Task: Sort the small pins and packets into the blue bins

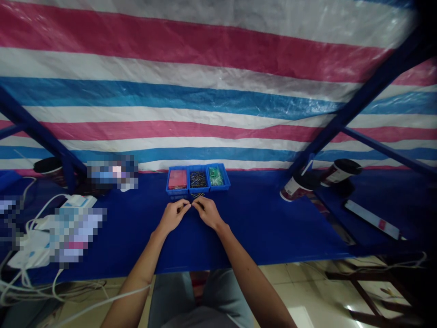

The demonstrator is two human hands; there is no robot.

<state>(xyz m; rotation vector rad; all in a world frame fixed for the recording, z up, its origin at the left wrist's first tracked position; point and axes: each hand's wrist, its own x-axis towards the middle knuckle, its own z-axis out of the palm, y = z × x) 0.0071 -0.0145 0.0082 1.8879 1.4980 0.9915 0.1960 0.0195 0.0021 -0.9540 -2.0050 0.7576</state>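
Note:
My left hand and my right hand meet above the blue table, fingertips pinched close together. Whatever lies between the fingertips is too small to make out. Just beyond them, several dark screws lie loose on the table. Behind these stand three blue bins side by side. The left bin holds a pink-red stack, the middle bin is filled with dark screws, and the right bin contains green pieces that look like plastic.
White power strips and tangled cables cover the table's left end. A dark cup with a pen stands at the right, near another cup and a phone. Blue frame bars rise before a striped sheet.

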